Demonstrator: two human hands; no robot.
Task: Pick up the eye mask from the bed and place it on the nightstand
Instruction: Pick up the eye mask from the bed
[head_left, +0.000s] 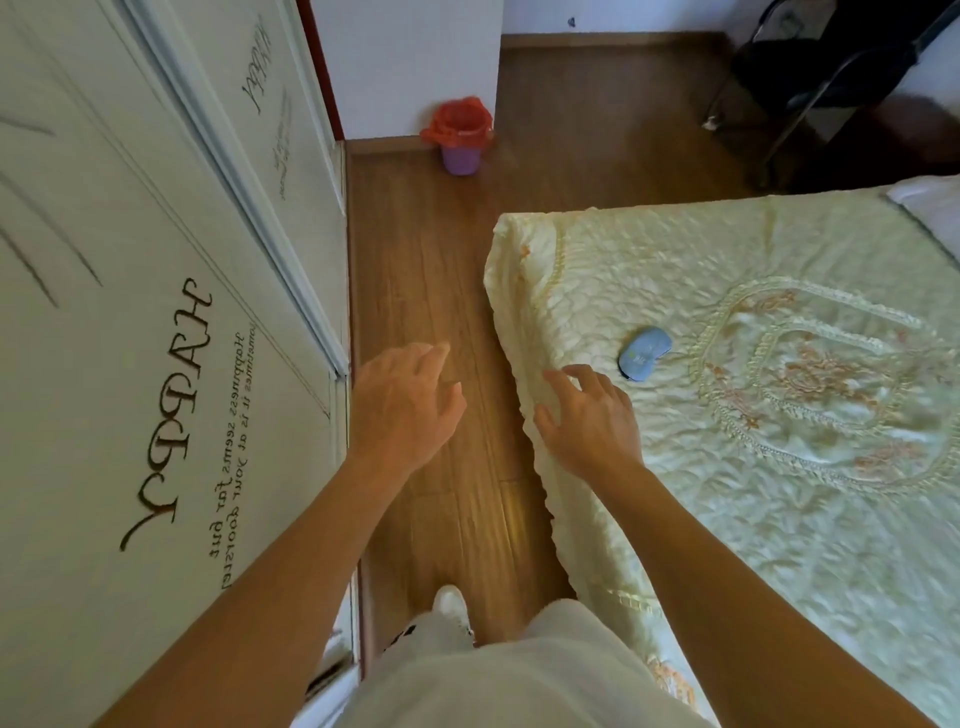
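A small blue eye mask (644, 353) lies flat on the cream quilted bedspread (779, 467), near the bed's left edge. My right hand (589, 421) hovers over that edge with fingers spread, a short way below and left of the mask, not touching it. My left hand (402, 402) is held out over the wooden floor beside the bed, fingers apart and empty. No nightstand is in view.
A white wardrobe (156, 312) with sliding doors and lettering fills the left side, leaving a narrow strip of wooden floor (431, 291) between it and the bed. A purple bin with a red bag (460, 137) stands by the far wall. A dark chair (831, 67) is at the top right.
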